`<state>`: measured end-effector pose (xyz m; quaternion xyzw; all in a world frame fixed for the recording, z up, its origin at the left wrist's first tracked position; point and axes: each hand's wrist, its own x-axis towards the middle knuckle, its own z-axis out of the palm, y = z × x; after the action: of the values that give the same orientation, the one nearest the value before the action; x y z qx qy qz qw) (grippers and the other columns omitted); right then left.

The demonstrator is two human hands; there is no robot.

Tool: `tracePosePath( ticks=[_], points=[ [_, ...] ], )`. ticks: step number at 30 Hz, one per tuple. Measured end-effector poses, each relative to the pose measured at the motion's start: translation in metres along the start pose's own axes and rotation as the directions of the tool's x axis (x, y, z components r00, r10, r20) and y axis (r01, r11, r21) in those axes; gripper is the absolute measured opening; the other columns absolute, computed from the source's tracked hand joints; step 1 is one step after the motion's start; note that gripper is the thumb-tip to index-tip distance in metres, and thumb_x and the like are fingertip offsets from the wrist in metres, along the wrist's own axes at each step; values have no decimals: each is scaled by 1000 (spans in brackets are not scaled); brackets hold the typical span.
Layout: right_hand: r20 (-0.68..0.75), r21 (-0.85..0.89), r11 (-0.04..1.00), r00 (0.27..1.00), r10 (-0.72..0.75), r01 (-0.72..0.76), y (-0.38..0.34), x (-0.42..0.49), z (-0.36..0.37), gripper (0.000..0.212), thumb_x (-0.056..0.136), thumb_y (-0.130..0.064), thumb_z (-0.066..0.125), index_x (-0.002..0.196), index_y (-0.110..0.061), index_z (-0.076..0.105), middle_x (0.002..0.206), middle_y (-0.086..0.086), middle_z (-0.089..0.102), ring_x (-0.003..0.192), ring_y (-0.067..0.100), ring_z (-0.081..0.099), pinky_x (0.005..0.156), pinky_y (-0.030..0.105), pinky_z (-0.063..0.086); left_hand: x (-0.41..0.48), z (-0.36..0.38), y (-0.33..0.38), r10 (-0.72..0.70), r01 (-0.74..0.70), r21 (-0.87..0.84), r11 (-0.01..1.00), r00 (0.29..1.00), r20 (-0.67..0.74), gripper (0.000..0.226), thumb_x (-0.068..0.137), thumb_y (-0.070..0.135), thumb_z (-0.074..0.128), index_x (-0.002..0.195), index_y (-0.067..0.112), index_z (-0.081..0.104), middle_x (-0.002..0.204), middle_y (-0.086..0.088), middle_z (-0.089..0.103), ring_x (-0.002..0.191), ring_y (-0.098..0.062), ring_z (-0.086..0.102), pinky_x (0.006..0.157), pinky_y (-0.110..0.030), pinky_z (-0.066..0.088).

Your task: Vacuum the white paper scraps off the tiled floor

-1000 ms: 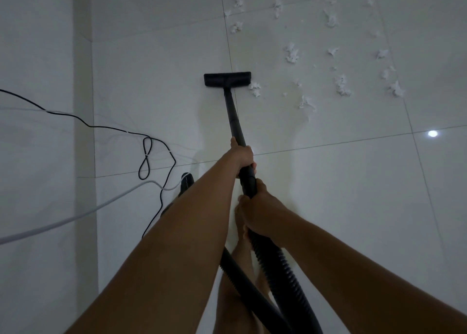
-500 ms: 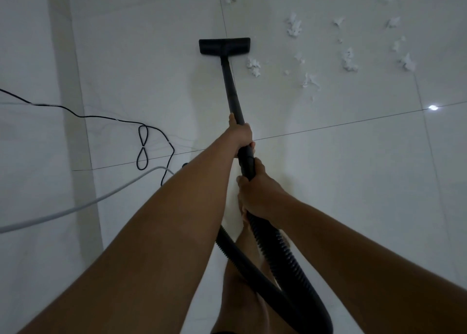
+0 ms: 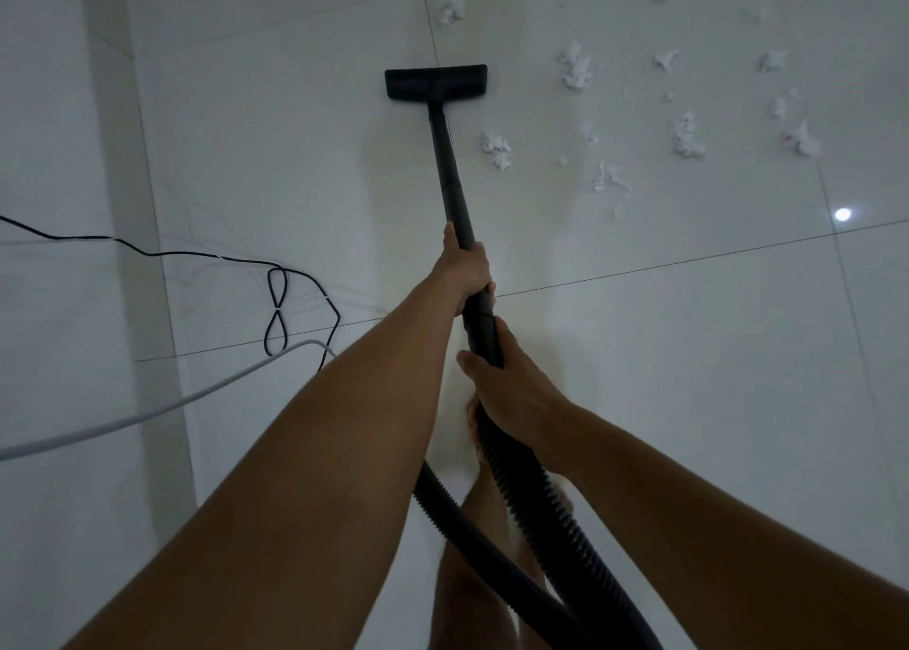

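Left hand (image 3: pixel 465 270) and right hand (image 3: pixel 511 388) are clasped round the vacuum wand (image 3: pixel 450 172). Paper scraps (image 3: pixel 497 147) are strewn over the tiled floor (image 3: pixel 688 354), far right.

Nozzle (image 3: pixel 436 82) on floor (image 3: pixel 688 354), ahead of both hands on wand (image 3: pixel 450 167); left hand (image 3: pixel 462 268) ahead of right hand (image 3: pixel 511 388). Scraps (image 3: pixel 497 147) right of wand. Cords (image 3: pixel 278 305) left; hose (image 3: pixel 536 502) trails behind.
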<state>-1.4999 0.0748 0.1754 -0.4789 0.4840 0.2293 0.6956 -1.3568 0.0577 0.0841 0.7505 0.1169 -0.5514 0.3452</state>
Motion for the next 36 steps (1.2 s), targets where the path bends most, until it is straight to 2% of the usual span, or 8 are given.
tracePosePath(
  ticks=[4, 8, 10, 16, 20, 25, 30, 36],
  points=[
    [30, 115, 993, 1000, 5, -8, 0, -4, -3, 46, 107, -35, 49, 146, -54, 33, 77, 17, 62, 61, 28, 66, 66, 49, 65, -4, 2, 1, 3, -4, -70, 998, 1000, -14, 64, 111, 32, 36, 160, 49, -1, 81, -8, 55, 59, -13, 53, 47, -27, 53],
    [-71, -24, 1000, 997, -11, 9, 4, -1, 0, 44, 107, -40, 44, 149, -52, 32, 78, 4, 62, 60, 18, 60, 76, 46, 62, -8, 8, -2, -14, 14, -111, 994, 1000, 4, 62, 110, 33, 37, 160, 49, 3, 90, -10, 61, 71, -18, 65, 60, -35, 60],
    [-114, -62, 998, 993, -17, 10, 6, 0, 2, 46, 107, -41, 43, 151, -52, 31, 81, 1, 63, 60, 14, 60, 67, 39, 62, -10, 10, -2, -21, 22, -99, 995, 1000, 11, 62, 110, 34, 37, 160, 50, 3, 95, -10, 61, 76, -20, 67, 63, -38, 62],
    [-129, -51, 999, 991, -23, 17, 4, -1, 2, 43, 106, -36, 48, 146, -47, 37, 78, 4, 65, 50, 14, 62, 51, 30, 59, -7, 13, 3, -13, 13, -26, 1000, 1000, 0, 62, 111, 31, 34, 160, 48, 1, 79, -7, 53, 55, -13, 49, 43, -23, 51],
    [-146, -105, 994, 988, -49, 33, 1, -1, -6, 48, 107, -32, 46, 152, -44, 33, 76, 4, 62, 29, 0, 51, 31, 12, 38, -6, 17, 9, -14, 14, 28, 1000, 1000, -6, 63, 111, 31, 32, 161, 46, -4, 75, -7, 53, 55, -15, 50, 51, -30, 52],
    [-130, -69, 997, 991, 11, -20, -20, 3, -10, 49, 109, -36, 43, 153, -48, 27, 77, 8, 61, 28, 5, 51, 34, 17, 43, 1, 13, 25, -6, 6, 67, 998, 1000, 5, 64, 111, 32, 31, 161, 45, -7, 74, -9, 55, 55, -16, 52, 51, -31, 52],
    [-127, -147, 989, 992, -21, 2, -40, 24, -12, 52, 109, -37, 40, 157, -45, 20, 83, 4, 63, 52, 13, 58, 47, 26, 50, 21, 7, 46, -5, 5, 58, 998, 1000, 3, 65, 112, 33, 31, 160, 46, -10, 74, -10, 55, 53, -16, 50, 48, -31, 51],
    [-159, -114, 993, 987, -30, 12, -57, 56, -20, 52, 108, -38, 41, 155, -50, 22, 82, 5, 64, 44, 9, 57, 41, 21, 48, 50, 3, 71, 10, -9, 57, 998, 1000, -11, 63, 111, 34, 31, 160, 47, -7, 76, -9, 55, 50, -15, 50, 45, -28, 50]
  ],
)
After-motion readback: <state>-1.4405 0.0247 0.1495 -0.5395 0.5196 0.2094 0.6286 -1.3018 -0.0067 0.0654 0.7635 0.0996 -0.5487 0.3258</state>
